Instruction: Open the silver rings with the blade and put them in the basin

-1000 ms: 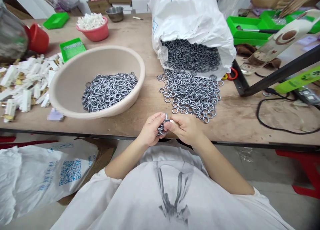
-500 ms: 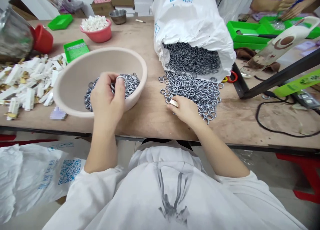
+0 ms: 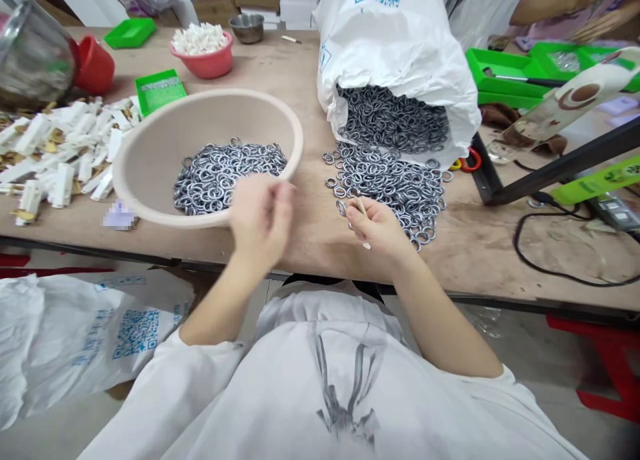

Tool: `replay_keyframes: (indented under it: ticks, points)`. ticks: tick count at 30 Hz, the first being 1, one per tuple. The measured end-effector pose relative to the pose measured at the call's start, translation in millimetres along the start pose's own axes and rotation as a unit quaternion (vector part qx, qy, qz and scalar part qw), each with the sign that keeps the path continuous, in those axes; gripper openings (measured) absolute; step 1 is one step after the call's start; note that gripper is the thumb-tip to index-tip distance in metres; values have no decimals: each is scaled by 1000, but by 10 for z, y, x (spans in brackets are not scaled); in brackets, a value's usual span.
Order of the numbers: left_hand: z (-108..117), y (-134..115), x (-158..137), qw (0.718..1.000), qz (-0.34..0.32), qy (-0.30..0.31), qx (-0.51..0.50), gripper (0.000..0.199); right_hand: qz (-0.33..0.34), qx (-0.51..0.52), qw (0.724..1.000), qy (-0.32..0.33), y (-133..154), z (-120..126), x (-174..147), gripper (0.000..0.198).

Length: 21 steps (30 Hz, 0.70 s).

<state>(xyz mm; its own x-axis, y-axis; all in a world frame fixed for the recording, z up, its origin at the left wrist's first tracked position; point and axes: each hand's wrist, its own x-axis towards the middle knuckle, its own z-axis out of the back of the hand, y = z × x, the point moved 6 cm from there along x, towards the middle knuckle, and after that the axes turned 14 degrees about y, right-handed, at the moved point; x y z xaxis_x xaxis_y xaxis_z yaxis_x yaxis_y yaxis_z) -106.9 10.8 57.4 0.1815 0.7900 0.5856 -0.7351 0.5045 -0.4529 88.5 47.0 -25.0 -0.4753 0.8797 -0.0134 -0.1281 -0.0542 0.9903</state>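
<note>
My left hand [image 3: 263, 213] is smeared by motion at the front right rim of a large beige bowl [image 3: 145, 143]. Its fingers look curled, but whether anything is in them cannot be made out. Inside the bowl lies a heap of grey metal rings [image 3: 215, 177]. My right hand [image 3: 380, 230] is closed in a pinch on a slim cream-coloured stick [image 3: 362, 207] with a dark tip. It rests at the near left edge of a spread of loose grey rings [image 3: 395, 177]. These rings spill from the mouth of a white sack [image 3: 390, 53] lying on its side.
Left of the bowl lies a pile of white pieces [image 3: 60, 153]. Behind stand a green tray [image 3: 159, 93], a red bowl [image 3: 205, 63] and a metal bowl [image 3: 247, 28]. At right are a black metal bar [image 3: 550, 163], a cable [image 3: 517, 247] and another person's hands [image 3: 607, 20].
My left hand has come out of the beige bowl's middle, moving right and toward me over its rim. My right hand has shifted slightly right, and the stick in it has turned more upright.
</note>
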Motion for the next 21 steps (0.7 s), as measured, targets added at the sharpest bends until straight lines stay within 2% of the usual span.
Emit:
replay_keyframes:
  ticks: [2,3,4,6,9,11,15,19,21]
  points:
    - [-392,-121,-133,987,14,111,-116,27,29,131,991,-8,31,-134,-105,39]
    - [-569,-164,-198,972,29,149,-181,29,38,167,985,-15,37,-199,-143,41]
    - [-718,-188,-255,952,50,174,-245,32,45,186,981,-26,38,-254,-174,42]
    - [-901,-178,-337,913,108,179,-349,35,58,189,979,-54,31,-318,-221,40]
    - [-979,-137,-389,861,172,168,-448,38,83,154,980,-96,32,-301,-280,34]
    - [-1000,-146,-400,821,188,187,-506,42,96,119,983,-99,61,-255,-302,34]
    - [-1070,-189,-440,734,203,238,-602,48,71,44,996,-17,129,-198,-275,40]
    - [-1096,-189,-460,681,206,246,-658,45,69,-64,994,-47,210,-57,-333,49]
    - [-1094,-180,-457,661,214,239,-678,44,72,-145,986,-31,255,-76,-381,52]
